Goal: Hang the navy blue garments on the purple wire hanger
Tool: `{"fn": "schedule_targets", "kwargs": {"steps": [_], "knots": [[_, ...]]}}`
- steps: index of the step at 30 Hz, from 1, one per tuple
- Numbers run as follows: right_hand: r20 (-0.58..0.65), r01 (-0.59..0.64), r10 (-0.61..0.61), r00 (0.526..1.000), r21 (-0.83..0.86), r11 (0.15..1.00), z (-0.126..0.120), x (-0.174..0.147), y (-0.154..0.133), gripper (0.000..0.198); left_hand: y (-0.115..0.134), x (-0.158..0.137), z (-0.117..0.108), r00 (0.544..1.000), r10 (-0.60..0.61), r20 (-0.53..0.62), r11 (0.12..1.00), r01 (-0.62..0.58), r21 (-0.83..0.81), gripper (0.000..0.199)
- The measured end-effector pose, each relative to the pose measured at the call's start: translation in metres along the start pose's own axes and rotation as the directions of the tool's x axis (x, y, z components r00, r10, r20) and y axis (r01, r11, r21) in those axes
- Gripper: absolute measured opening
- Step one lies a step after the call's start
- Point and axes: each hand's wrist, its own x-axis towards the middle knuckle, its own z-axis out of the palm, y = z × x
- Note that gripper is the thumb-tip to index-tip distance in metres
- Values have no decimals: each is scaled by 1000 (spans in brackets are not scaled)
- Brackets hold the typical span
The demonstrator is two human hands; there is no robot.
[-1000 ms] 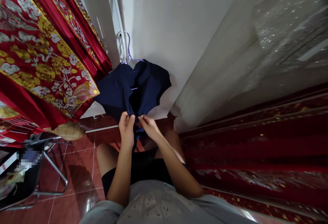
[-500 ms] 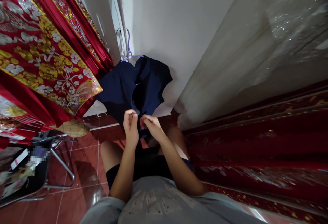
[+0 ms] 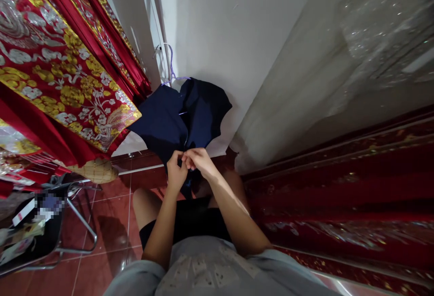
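A dark navy shirt (image 3: 159, 119) hangs from a purple hanger (image 3: 172, 63) against the pale wall, its front edges meeting lower down. My left hand (image 3: 176, 171) pinches the shirt's front edge near its lower part. Right beside it, my right hand (image 3: 198, 160) is closed on the same edge, fingers bent and almost touching the left ones. Any button between the fingertips is too small to make out. The shirt's lower end drops behind my hands and between my knees.
Red cloth with gold and silver embroidery (image 3: 77, 79) hangs on the left. Below it, a folding chair (image 3: 50, 237) holds papers and small items. A dark red draped cloth (image 3: 339, 183) runs along the right, under plastic sheeting (image 3: 373, 38). The floor is red tile (image 3: 105, 223).
My hands have come closer together, and the right hand has shifted slightly left onto the shirt's front. The gap in the shirt's front looks narrower.
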Motion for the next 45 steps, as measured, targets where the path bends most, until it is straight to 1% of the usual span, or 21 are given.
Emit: {"fn": "schedule_targets", "kwargs": {"steps": [3,6,9,12,14,16,18,19,20,21,23,26,30,32,35,37,39,40,42,43,45], "knots": [[-110,11,0,994,99,995,2,26,-35,25,-7,3,4,1000,19,-7,996,-18,86,6],[-204,164,-135,970,135,977,4,55,-87,33,-16,3,11,1000,26,17,983,-29,183,6],[-204,256,-223,953,152,955,7,68,-130,36,-22,4,16,999,39,22,974,-42,223,7],[-136,280,-264,955,120,952,12,62,-145,37,-18,15,13,998,32,59,972,-45,229,6],[-94,283,-274,957,89,955,12,54,-143,38,-7,30,5,994,71,77,977,-85,196,6],[-61,290,-287,956,50,956,11,46,-138,37,13,52,-7,983,184,26,971,-185,152,13],[-10,311,-312,950,-12,950,8,40,-135,34,40,78,-21,945,322,-60,941,-312,134,22],[25,337,-337,941,-47,940,8,37,-135,32,54,91,-28,919,390,-65,916,-379,130,29],[59,373,-369,928,-81,924,7,35,-135,31,67,104,-34,895,444,-41,889,-435,144,33],[90,413,-404,910,-113,904,7,33,-136,29,79,115,-39,871,491,2,858,-484,171,33],[122,474,-459,880,-166,865,6,31,-138,26,97,131,-47,830,551,89,796,-554,244,24],[92,483,-475,875,-233,844,6,33,-134,26,106,139,-54,815,555,168,726,-573,380,15],[45,458,-465,884,-281,844,5,41,-114,27,100,135,-62,813,516,269,632,-573,521,11],[60,450,-454,889,-301,841,6,42,-106,28,97,135,-69,815,468,343,597,-577,558,13],[82,475,-479,874,-348,808,10,41,-100,29,97,140,-79,811,390,436,558,-585,588,15],[56,480,-494,868,-353,803,14,44,-99,29,99,143,-84,801,366,473,526,-597,605,17],[2,458,-486,874,-337,823,18,50,-93,29,102,144,-86,797,352,490,507,-603,616,17],[-23,440,-473,881,-333,834,20,54,-88,30,103,145,-88,798,350,490,513,-601,613,17],[-60,385,-430,901,-350,854,20,64,-71,31,104,146,-91,812,364,456,569,-582,581,16],[-70,346,-396,916,-364,865,19,68,-60,32,102,148,-95,826,383,412,611,-562,558,16],[-98,249,-308,946,-384,889,15,72,-38,34,94,155,-107,864,428,265,701,-502,506,16]]}}
